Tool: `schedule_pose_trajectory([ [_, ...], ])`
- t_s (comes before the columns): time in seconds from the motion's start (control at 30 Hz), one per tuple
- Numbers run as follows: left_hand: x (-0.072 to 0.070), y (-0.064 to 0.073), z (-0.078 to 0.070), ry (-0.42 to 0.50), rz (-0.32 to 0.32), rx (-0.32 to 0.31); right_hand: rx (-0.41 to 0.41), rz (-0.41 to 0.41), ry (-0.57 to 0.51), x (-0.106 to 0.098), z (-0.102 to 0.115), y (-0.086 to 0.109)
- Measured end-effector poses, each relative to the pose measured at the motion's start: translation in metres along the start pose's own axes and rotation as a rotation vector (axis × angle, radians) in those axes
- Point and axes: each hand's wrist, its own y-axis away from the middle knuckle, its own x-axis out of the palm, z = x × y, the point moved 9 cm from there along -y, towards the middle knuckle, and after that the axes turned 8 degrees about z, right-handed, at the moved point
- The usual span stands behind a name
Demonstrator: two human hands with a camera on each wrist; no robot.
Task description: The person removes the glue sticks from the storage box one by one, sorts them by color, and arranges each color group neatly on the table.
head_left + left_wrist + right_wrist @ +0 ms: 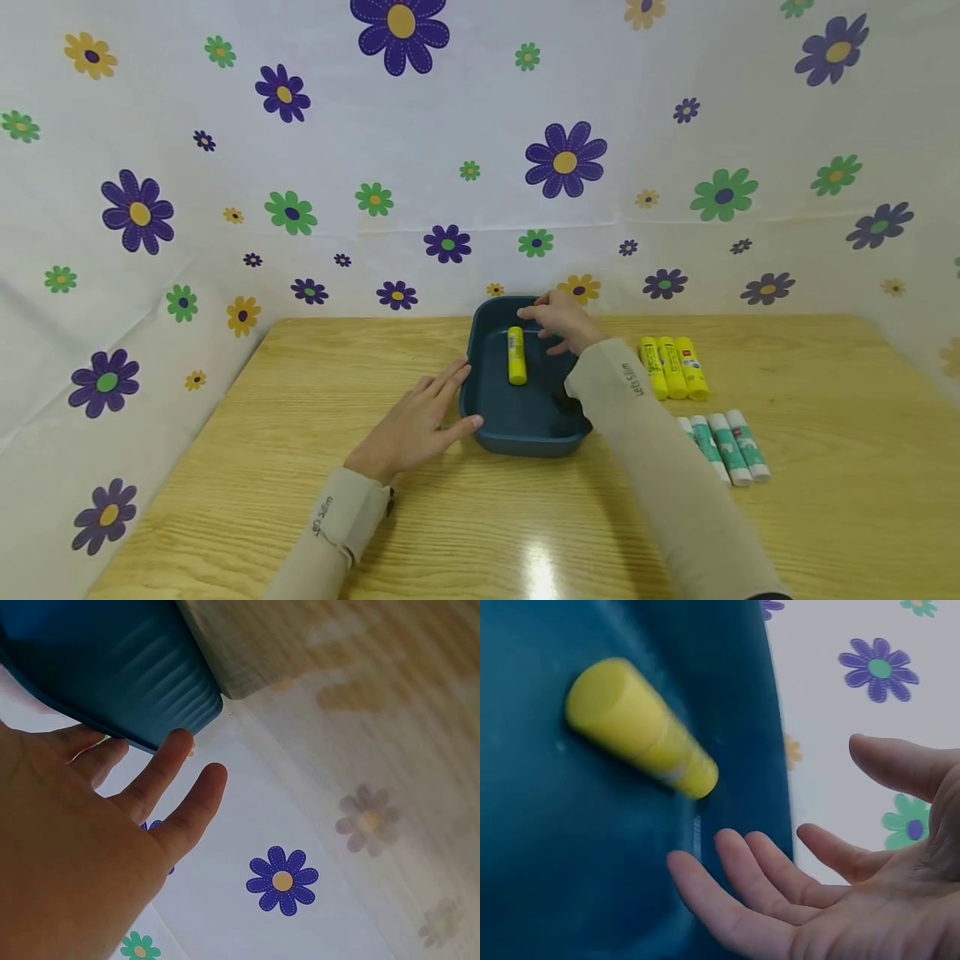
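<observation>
A dark blue tray [525, 446] stands on the table, with one yellow glue stick [517, 356] lying inside it. My left hand [416, 425] is at the tray's left side, fingers extended along the outer wall and thumb near the front left corner. In the left wrist view its fingertips reach the tray's ribbed side [142, 675]. My right hand [566, 321] hovers over the tray's back right part, holding nothing. The right wrist view shows its fingers [735, 915] spread loosely, apart from the yellow glue stick [641, 724].
Right of the tray, 3 yellow glue sticks [673, 368] lie side by side on the wooden table [825, 400]. Several white and green glue sticks [726, 446] lie in front of them, partly behind the right sleeve [652, 442]. A flowered cloth [465, 125] hangs behind the table.
</observation>
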Motion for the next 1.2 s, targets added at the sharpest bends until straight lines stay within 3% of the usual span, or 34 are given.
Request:
schedule_pose_trajectory([
  [0.37,0.001,0.0,-0.002,-0.002,-0.003,0.02,0.07,0.141,-0.205,0.04,-0.012,-0.018],
  [0.67,0.0,-0.001,0.0,-0.002,-0.001,0.005,0.083,0.182,-0.34,0.06,-0.017,-0.028],
  [0.8,0.001,-0.002,0.001,-0.004,0.008,-0.009,0.066,0.231,-0.33,0.069,-0.017,-0.031],
  [1.07,0.001,-0.003,0.0,-0.007,0.011,-0.005,0.018,0.196,-0.335,0.062,-0.014,-0.028],
  [1.2,0.0,-0.001,0.001,-0.011,0.007,-0.006,0.022,0.218,-0.304,0.066,-0.015,-0.027],
])
